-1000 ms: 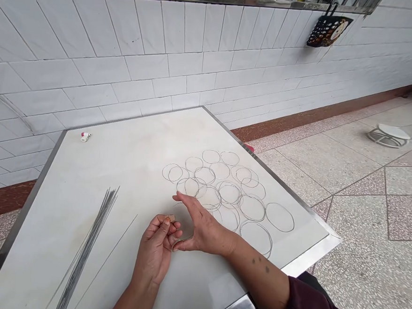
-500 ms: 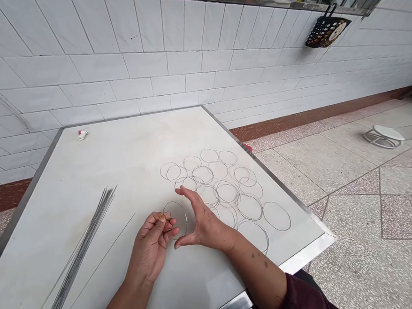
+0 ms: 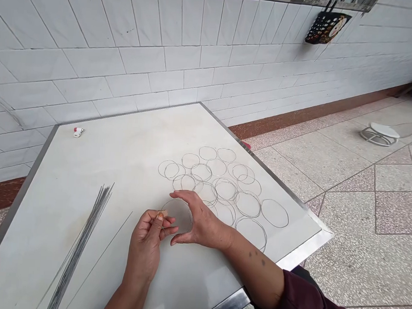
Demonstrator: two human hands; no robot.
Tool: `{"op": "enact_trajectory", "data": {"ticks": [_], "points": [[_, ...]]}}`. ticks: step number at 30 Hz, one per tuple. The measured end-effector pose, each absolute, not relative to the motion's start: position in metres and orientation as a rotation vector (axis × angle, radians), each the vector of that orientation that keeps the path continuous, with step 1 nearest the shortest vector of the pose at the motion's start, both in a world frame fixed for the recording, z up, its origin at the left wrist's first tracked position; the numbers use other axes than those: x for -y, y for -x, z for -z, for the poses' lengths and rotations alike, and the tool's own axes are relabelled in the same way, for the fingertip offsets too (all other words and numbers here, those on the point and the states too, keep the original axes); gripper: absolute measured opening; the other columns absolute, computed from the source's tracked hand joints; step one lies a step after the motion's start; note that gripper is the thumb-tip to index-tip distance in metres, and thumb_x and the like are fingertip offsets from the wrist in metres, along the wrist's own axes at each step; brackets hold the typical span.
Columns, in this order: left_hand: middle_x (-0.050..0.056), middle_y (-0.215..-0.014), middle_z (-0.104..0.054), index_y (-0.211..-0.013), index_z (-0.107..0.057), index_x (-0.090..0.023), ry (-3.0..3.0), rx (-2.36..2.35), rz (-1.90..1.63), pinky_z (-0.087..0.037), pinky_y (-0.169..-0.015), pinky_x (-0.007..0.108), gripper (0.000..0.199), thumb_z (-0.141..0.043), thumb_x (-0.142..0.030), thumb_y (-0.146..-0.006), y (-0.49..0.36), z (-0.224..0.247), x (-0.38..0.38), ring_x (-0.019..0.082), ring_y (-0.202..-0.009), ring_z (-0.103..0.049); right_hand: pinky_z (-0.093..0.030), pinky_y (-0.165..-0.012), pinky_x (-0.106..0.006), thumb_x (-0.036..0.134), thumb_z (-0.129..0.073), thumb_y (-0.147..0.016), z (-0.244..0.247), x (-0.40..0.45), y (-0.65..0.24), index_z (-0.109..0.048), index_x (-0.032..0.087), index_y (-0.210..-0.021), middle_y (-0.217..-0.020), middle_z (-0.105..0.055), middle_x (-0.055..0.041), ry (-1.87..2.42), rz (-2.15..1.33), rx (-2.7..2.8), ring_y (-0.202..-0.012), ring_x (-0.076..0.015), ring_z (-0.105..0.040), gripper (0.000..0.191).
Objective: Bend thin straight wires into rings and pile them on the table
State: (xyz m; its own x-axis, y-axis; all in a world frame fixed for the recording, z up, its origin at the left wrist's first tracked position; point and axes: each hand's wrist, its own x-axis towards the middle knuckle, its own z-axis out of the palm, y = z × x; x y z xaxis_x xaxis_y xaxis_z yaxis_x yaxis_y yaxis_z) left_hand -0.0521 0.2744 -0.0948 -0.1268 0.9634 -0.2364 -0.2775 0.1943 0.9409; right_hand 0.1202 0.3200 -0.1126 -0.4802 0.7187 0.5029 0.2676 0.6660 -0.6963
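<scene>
My left hand (image 3: pixel 148 240) pinches a thin wire ring (image 3: pixel 173 200) between thumb and fingers, where the wire ends meet over a small tan patch at the fingertips. My right hand (image 3: pixel 201 220) is spread in a C shape around the far side of that ring, thumb and fingers apart. Whether its palm touches the wire I cannot tell. Beyond and to the right of my right hand, several wire rings (image 3: pixel 247 204) lie flat and overlapping on the white table (image 3: pixel 128 154). To the left lies a bundle of straight wires (image 3: pixel 83 245), with a single straight wire (image 3: pixel 103 253) beside it.
A small red and white object (image 3: pixel 77 132) sits near the table's far left corner. Behind the table stands a white tiled wall (image 3: pixel 138 58) with a dark patterned bag (image 3: pixel 326 28) hanging on it. On the floor at the right is a round white stool (image 3: pixel 380 133).
The view has shifted slightly. My right hand stays curved around the ring, and the ring's loop is turned a little differently in my left hand's pinch.
</scene>
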Motion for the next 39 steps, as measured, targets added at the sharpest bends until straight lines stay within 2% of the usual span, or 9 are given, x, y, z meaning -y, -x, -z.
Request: {"op": "enact_trajectory", "data": {"ticks": [7,12,13,17,19,24,27,32,39], "points": [[0.003,-0.083,-0.065,-0.078,-0.066,-0.020,-0.824,-1.248,-1.268,-0.058,-0.077,0.040,0.025,-0.070,-0.044,-0.082,0.053,0.093,-0.276,0.022,-0.083,-0.068,-0.042,-0.110,-0.048,0.031,-0.086,-0.071,0.109,-0.319,-0.122,-0.037,0.026,-0.143,-0.138,-0.051,-0.0111,0.764,-0.719,2.079,-0.131,-0.0276,-0.045,0.086],[0.003,-0.082,-0.069,-0.087,-0.070,-0.021,-1.021,-1.389,-1.190,-0.057,-0.077,0.041,0.028,-0.065,-0.048,-0.084,0.064,0.088,-0.280,0.021,-0.075,-0.068,-0.042,-0.110,-0.048,0.049,-0.085,-0.070,0.108,-0.321,-0.127,-0.030,0.026,-0.149,-0.144,-0.043,-0.0134,0.718,-0.799,2.079,-0.134,-0.0287,-0.041,0.099],[0.004,-0.084,-0.071,-0.089,-0.071,-0.021,-1.074,-1.425,-1.161,-0.057,-0.078,0.041,0.028,-0.064,-0.048,-0.085,0.066,0.087,-0.281,0.021,-0.074,-0.068,-0.042,-0.109,-0.048,0.052,-0.083,-0.072,0.108,-0.322,-0.127,-0.033,0.026,-0.148,-0.143,-0.044,-0.0130,0.712,-0.781,2.059,-0.132,-0.0282,-0.042,0.095],[0.006,-0.088,-0.073,-0.088,-0.075,-0.024,-1.245,-1.443,-1.090,-0.057,-0.072,0.038,0.025,-0.064,-0.046,-0.084,0.070,0.084,-0.282,0.025,-0.082,-0.069,-0.048,-0.099,-0.044,0.042,-0.063,-0.095,0.110,-0.326,-0.126,-0.061,0.027,-0.121,-0.119,-0.061,-0.0084,0.720,-0.536,2.019,-0.111,-0.0229,-0.054,0.031],[0.006,-0.085,-0.073,-0.085,-0.077,-0.025,-1.285,-1.410,-1.073,-0.057,-0.070,0.037,0.021,-0.065,-0.043,-0.084,0.069,0.083,-0.282,0.026,-0.083,-0.070,-0.051,-0.091,-0.041,0.036,-0.057,-0.098,0.113,-0.328,-0.124,-0.068,0.027,-0.108,-0.104,-0.066,-0.0068,0.736,-0.473,2.031,-0.099,-0.0212,-0.057,0.017],[0.005,-0.084,-0.074,-0.084,-0.080,-0.027,-1.270,-1.373,-1.072,-0.057,-0.071,0.037,0.017,-0.070,-0.040,-0.081,0.066,0.084,-0.282,0.027,-0.082,-0.070,-0.055,-0.078,-0.034,0.030,-0.054,-0.100,0.120,-0.328,-0.121,-0.071,0.025,-0.102,-0.090,-0.066,-0.0060,0.749,-0.515,2.040,-0.088,-0.0189,-0.058,0.017],[0.004,-0.084,-0.075,-0.098,-0.079,-0.027,-1.251,-1.398,-1.048,-0.056,-0.075,0.038,0.023,-0.070,-0.040,-0.081,0.066,0.084,-0.281,0.027,-0.086,-0.070,-0.055,-0.077,-0.033,0.027,-0.054,-0.100,0.118,-0.327,-0.122,-0.070,0.024,-0.103,-0.089,-0.065,-0.0058,0.766,-0.530,2.051,-0.087,-0.0181,-0.058,0.017],[-0.001,-0.075,-0.070,-0.137,-0.059,-0.029,-1.279,-1.384,-0.985,-0.054,-0.081,0.040,0.053,-0.065,-0.039,-0.085,0.066,0.079,-0.280,0.024,-0.086,-0.068,-0.054,-0.075,-0.030,0.022,-0.056,-0.098,0.115,-0.325,-0.121,-0.070,0.022,-0.104,-0.088,-0.062,-0.0050,0.677,-0.545,2.051,-0.085,-0.0165,-0.056,0.015],[0.000,-0.076,-0.069,-0.148,-0.044,-0.024,-1.244,-1.284,-0.874,-0.052,-0.077,0.037,0.066,-0.063,-0.039,-0.086,0.069,0.079,-0.282,0.024,-0.085,-0.067,-0.054,-0.072,-0.029,0.030,-0.057,-0.099,0.117,-0.325,-0.120,-0.069,0.021,-0.094,-0.088,-0.060,-0.0049,0.657,-0.555,2.094,-0.082,-0.0155,-0.056,0.015]]}}
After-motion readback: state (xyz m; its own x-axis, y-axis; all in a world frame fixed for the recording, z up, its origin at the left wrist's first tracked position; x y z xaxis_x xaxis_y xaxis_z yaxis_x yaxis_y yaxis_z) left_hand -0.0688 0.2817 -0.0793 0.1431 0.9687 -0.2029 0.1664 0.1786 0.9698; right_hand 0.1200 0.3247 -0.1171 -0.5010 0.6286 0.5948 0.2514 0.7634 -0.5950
